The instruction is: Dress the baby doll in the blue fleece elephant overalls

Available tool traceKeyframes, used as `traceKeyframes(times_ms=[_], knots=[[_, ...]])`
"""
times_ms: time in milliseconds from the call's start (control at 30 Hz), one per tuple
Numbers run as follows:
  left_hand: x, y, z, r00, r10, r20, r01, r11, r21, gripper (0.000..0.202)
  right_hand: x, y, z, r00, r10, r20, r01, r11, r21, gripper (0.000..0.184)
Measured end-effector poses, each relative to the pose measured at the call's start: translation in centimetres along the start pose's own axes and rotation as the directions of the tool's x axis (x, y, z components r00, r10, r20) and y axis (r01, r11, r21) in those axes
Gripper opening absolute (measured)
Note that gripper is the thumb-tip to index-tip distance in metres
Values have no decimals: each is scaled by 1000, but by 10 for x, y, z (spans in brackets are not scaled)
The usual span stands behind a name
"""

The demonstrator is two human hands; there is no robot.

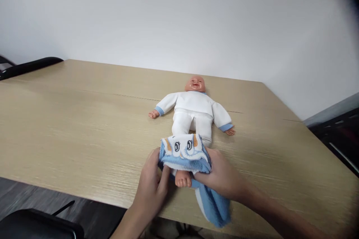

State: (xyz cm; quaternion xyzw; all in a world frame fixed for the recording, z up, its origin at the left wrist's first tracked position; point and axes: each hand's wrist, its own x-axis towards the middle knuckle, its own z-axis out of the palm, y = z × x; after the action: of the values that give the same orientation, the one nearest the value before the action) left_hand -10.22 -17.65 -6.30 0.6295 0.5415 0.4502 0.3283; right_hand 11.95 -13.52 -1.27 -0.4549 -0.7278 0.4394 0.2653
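Note:
A baby doll (193, 108) in white clothes with blue cuffs lies on its back on the wooden table (70, 119), head toward the wall. A blue and white terry garment (185, 153) with embroidered eyes is bunched over its lower legs. My left hand (153, 183) pinches the garment's left edge. My right hand (221, 175) grips its right side, and blue fabric hangs below that hand over the table's front edge. One bare doll foot (183, 179) pokes out between my hands.
A white wall rises behind the table. A black chair back (28, 66) shows at the far left, and a black seat (36, 226) sits at the lower left. Dark furniture (339, 138) stands at the right.

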Motion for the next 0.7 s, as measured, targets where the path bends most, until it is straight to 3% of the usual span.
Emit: traceKeyframes(times_ms=[167,367,467,567,700], knots=[[25,6,-7,989,145,3,-145,986,84,19,11,3,-7,994,-97,-50,94,994,-48,12],[55,10,-17,994,68,83,-72,996,51,21,30,17,-26,978,-209,23,210,972,-104,24],[64,14,-24,985,74,158,-80,996,36,34,32,30,-32,989,-143,34,145,988,-59,38],[68,14,-36,967,80,244,-87,996,19,44,26,45,-37,999,-25,-40,25,1000,-2,67],[67,11,-51,941,-25,336,7,999,54,59,16,60,-42,984,131,-117,-91,948,304,81]])
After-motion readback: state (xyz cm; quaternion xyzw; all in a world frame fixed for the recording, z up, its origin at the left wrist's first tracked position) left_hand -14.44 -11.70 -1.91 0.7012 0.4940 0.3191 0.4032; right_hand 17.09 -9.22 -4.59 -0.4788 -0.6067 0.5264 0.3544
